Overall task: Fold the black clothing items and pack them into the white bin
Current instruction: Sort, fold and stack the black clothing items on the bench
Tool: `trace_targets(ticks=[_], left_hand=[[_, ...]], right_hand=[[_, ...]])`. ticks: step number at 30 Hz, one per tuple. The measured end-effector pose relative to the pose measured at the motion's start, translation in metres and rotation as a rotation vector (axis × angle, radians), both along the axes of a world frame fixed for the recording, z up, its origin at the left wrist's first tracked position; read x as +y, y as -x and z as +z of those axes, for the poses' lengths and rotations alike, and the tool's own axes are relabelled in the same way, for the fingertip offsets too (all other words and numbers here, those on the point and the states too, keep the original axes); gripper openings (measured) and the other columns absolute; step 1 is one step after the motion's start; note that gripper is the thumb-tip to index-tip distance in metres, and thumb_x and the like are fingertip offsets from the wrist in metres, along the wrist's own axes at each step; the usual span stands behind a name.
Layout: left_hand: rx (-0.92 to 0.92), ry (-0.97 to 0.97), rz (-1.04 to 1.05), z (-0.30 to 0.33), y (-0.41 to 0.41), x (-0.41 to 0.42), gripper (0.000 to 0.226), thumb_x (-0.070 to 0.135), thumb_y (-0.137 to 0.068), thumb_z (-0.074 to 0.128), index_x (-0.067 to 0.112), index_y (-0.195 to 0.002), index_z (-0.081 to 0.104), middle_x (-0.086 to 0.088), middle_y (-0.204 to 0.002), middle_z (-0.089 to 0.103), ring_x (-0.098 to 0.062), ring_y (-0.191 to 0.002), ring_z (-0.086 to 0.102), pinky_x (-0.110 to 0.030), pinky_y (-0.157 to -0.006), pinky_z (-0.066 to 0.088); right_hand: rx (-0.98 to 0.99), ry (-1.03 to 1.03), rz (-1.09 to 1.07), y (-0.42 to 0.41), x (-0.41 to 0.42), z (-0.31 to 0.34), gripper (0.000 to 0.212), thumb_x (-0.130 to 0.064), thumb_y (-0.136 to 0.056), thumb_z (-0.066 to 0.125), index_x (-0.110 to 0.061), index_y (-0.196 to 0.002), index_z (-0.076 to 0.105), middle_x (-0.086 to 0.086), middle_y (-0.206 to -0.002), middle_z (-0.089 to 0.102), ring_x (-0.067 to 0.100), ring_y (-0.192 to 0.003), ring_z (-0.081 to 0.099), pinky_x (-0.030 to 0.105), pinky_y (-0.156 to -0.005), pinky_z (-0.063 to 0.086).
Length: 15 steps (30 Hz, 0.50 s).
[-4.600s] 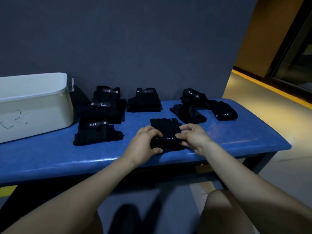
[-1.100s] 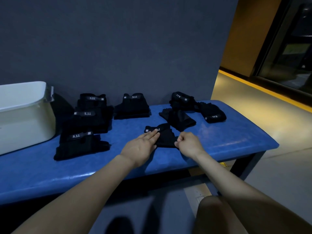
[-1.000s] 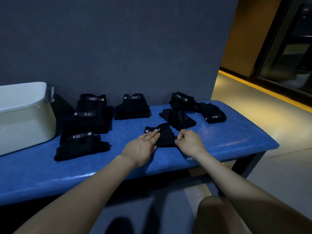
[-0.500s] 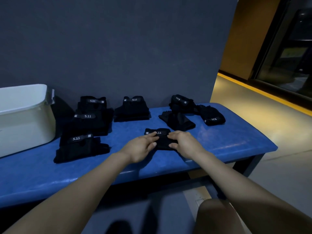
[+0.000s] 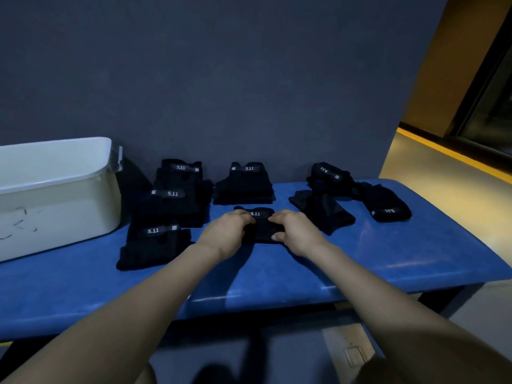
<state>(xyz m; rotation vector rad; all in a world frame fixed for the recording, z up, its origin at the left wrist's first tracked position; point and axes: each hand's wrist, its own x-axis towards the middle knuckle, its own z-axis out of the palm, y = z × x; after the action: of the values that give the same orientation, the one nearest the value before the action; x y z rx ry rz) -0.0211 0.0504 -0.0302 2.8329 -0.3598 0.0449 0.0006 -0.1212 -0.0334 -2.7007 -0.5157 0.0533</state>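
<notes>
Blue padded bench (image 5: pixel 388 261) across foreground, dark legs below. Left hand (image 5: pixel 227 231) and right hand (image 5: pixel 296 231) both clamped on small black glove (image 5: pixel 261 230) at bench middle — fingers curled over its edges. More black gloves (image 5: pixel 166 206) behind, some folded, some loose. White bin (image 5: pixel 55 195) far left on bench. Dark grey wall (image 5: pixel 221 79) beyond — yellow-lit floor (image 5: pixel 448 167) to right.

The white bin (image 5: pixel 55 195) is running off the left edge. Both hands are covering the sides of the folded black item (image 5: pixel 261 225), hiding how the fingers (image 5: pixel 277 217) are gripping.
</notes>
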Motion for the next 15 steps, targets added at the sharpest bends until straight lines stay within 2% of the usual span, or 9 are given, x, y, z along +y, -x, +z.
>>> trace_targets(ticks=[5, 12, 15], left_hand=[[0.001, -0.021, 0.065, 0.001, -0.014, 0.012, 0.048, 0.0, -0.089, 0.043, 0.022, -0.131, 0.049, 0.003, -0.14, 0.043, -0.025, -0.118, 0.05, -0.041, -0.095, 0.045], [0.012, -0.013, 0.067, -0.005, -0.027, 0.019, 0.051, -0.005, -0.088, 0.042, 0.023, -0.131, 0.046, 0.004, -0.14, 0.042, -0.025, -0.117, 0.051, -0.037, -0.091, 0.046], [0.006, -0.017, 0.052, -0.003, -0.027, 0.018, 0.048, -0.001, -0.089, 0.042, 0.021, -0.132, 0.047, 0.003, -0.141, 0.041, -0.023, -0.122, 0.047, -0.038, -0.095, 0.044]], right_hand=[[0.003, 0.01, 0.027, -0.023, 0.019, 0.0, 0.052, -0.011, -0.09, 0.059, -0.009, -0.14, 0.043, 0.007, -0.144, 0.043, 0.024, -0.131, 0.041, 0.029, -0.109, 0.032], [0.003, -0.012, 0.042, -0.037, 0.024, -0.002, 0.052, -0.011, -0.091, 0.058, -0.01, -0.141, 0.042, 0.005, -0.146, 0.04, 0.023, -0.132, 0.04, 0.028, -0.108, 0.033], [0.004, -0.025, 0.056, -0.037, 0.022, -0.003, 0.052, -0.012, -0.091, 0.058, -0.01, -0.141, 0.042, 0.005, -0.145, 0.04, 0.022, -0.131, 0.041, 0.027, -0.107, 0.033]])
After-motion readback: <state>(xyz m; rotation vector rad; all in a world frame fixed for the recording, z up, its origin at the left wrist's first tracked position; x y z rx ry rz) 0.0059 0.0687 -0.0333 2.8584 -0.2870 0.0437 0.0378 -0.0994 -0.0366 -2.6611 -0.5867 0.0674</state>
